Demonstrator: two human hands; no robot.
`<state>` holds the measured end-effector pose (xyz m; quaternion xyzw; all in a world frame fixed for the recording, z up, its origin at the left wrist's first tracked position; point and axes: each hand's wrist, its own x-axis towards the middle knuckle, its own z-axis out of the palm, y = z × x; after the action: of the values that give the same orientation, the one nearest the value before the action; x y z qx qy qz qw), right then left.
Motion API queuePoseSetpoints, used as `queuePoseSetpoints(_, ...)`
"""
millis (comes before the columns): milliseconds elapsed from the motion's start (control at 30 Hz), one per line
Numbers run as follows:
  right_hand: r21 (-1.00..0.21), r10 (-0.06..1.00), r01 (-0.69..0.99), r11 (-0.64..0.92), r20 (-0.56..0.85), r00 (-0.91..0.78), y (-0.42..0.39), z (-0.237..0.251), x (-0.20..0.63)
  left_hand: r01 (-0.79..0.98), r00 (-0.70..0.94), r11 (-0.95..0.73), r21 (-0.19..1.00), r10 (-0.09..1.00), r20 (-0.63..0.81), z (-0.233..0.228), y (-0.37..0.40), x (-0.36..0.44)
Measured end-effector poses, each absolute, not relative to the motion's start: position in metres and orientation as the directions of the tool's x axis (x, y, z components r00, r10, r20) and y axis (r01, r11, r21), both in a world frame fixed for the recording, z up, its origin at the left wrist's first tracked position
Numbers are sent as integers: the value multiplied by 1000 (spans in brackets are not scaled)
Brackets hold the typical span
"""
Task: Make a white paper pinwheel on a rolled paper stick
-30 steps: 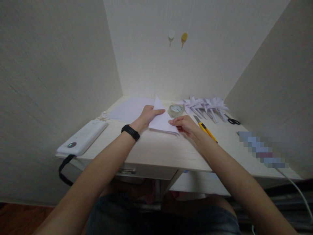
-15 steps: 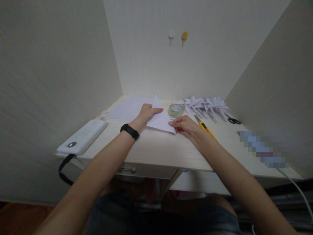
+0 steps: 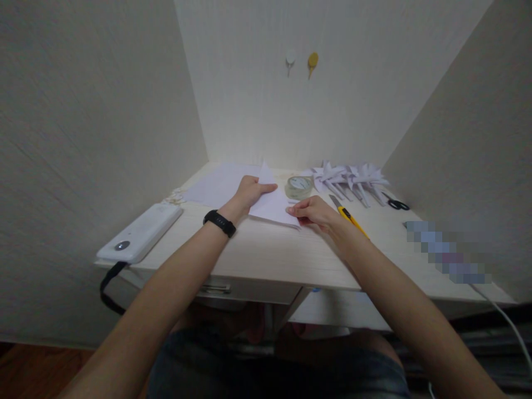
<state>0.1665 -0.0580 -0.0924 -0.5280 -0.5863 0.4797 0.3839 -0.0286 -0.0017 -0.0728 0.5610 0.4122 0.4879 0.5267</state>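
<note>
White folded paper (image 3: 273,206) between left hand (image 3: 250,192), right hand (image 3: 312,212) (both touching)

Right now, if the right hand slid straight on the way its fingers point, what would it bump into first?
The right hand points left across the folded white paper sheet, which it already touches. Beyond that, it would probably meet the left hand pressing the same paper, though depth is unclear.

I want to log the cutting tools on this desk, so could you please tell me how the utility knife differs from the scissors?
The utility knife has a yellow body, while the scissors show black handles. The utility knife lies right beside the right hand; the scissors lie farther right, by the folded paper shapes, out of either hand's touch. The utility knife looks longer and straight; the scissors look shorter, with looped handles. Both lie flat on the desk, unheld.
</note>
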Motion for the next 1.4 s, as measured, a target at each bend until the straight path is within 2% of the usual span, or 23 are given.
queuePoseSetpoints(100, -962, 987, 271, 18, -27, -160, -56, -96, 168, -35, 179, -121, 992, 976, 126, -73, 0, -30)
queuePoseSetpoints(267, -957, 982, 290, 2, -53, -180, -58, -95, 167, -20, 157, -139, 990, 977, 141, -72, 2, -33)
queuePoseSetpoints(433, -954, 989, 299, 17, -28, -145, -60, -94, 165, -49, 154, -135, 990, 978, 141, -72, 3, -35)
queuePoseSetpoints(733, -972, 976, 227, -53, -99, -196, -62, -91, 165, -38, 183, -145, 989, 972, 149, -70, 5, -38)
queuePoseSetpoints(933, -983, 977, 144, -117, -140, -162, -65, -85, 162, -86, 222, -113, 990, 966, 130, -66, 4, -41)
queuePoseSetpoints(1167, -985, 974, 101, -138, -153, -168, -64, -84, 164, -85, 178, -134, 987, 973, 147, -69, 9, -42)
queuePoseSetpoints(1400, -982, 964, 168, -89, -127, -233, -65, -88, 166, -37, 119, -181, 983, 976, 184, -68, 13, -50)
